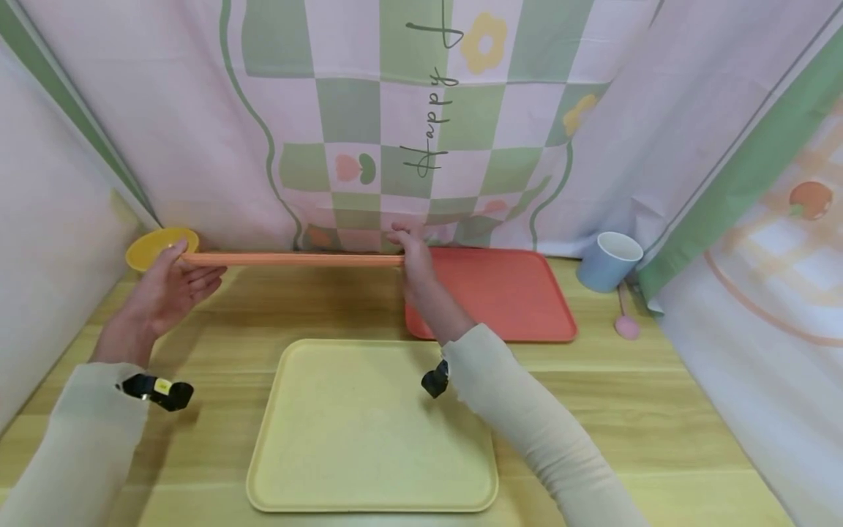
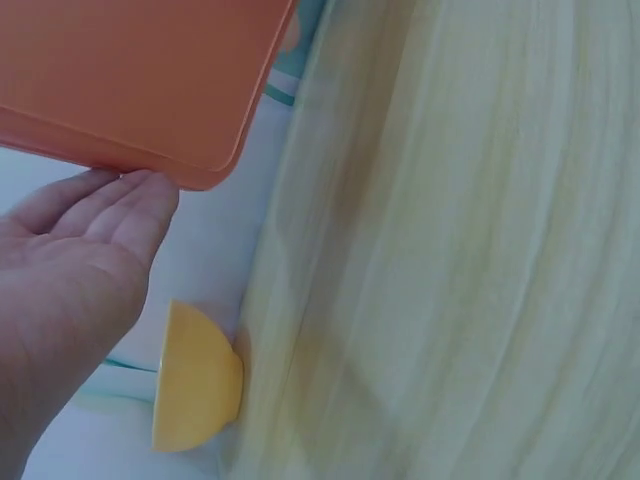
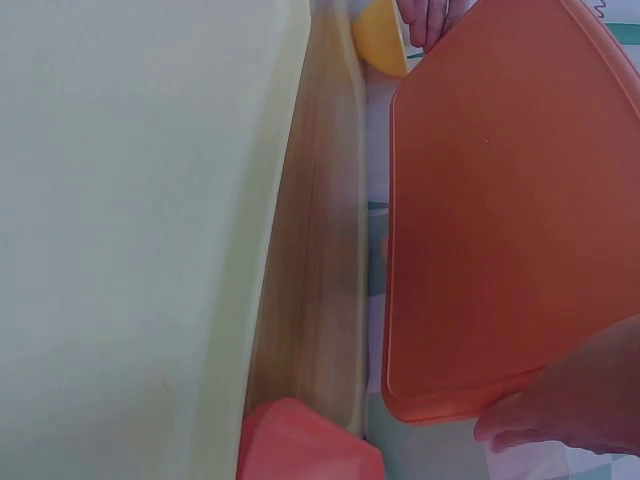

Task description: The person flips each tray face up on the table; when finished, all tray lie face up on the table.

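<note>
An orange tray [image 1: 296, 259] is held up off the table between the two hands, seen edge-on in the head view. My left hand [image 1: 173, 289] holds its left end, with the thumb along the edge and the fingers stretched out below. In the left wrist view those fingertips [image 2: 140, 195] touch the tray's rim. The right hand [image 1: 420, 267] grips the opposite end; the right wrist view shows the tray's broad face [image 3: 500, 230] tilted steeply. Below and nearer lies a pale yellow tray [image 1: 375, 424], flat on the table. A red tray [image 1: 507, 293] lies behind the right forearm.
A yellow bowl [image 1: 141, 251] stands at the back left, close to the left hand. At the back right is a blue cup [image 1: 604, 265] with a pink spoon [image 1: 627, 326] beside it. Printed curtain cloth [image 1: 408, 110] hangs along the table's back edge.
</note>
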Motion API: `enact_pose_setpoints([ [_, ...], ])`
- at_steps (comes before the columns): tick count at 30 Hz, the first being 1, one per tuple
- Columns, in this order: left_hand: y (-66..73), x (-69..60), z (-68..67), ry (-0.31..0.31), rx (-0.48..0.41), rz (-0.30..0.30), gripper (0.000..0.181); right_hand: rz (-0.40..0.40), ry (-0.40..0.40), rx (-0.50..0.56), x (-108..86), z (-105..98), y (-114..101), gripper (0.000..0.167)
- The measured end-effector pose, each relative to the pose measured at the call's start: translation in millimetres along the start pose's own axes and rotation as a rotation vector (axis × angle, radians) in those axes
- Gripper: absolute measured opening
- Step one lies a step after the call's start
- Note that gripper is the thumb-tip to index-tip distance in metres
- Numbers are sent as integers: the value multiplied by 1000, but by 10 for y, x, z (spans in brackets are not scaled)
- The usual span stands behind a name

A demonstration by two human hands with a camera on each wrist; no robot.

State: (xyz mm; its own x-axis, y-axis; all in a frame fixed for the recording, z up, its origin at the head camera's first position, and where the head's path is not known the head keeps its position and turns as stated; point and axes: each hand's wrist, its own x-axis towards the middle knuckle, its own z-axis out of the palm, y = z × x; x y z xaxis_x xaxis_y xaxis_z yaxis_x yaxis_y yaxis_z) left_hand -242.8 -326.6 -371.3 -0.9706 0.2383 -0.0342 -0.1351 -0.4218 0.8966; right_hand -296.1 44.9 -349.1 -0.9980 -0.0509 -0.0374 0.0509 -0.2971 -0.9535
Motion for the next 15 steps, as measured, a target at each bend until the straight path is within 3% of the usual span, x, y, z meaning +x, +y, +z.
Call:
enact_pose_setpoints([
  [5, -40, -20, -4, -49, -39, 63, 22, 74, -24, 43, -13, -41, 17, 58],
  [8, -53, -22, -3, -58, -57, 65, 21, 68, -5, 45, -12, -62, 30, 58],
  [15, -55, 16, 27, -40, -4, 61, 27, 48, 38, 66, 0, -105, 80, 50],
])
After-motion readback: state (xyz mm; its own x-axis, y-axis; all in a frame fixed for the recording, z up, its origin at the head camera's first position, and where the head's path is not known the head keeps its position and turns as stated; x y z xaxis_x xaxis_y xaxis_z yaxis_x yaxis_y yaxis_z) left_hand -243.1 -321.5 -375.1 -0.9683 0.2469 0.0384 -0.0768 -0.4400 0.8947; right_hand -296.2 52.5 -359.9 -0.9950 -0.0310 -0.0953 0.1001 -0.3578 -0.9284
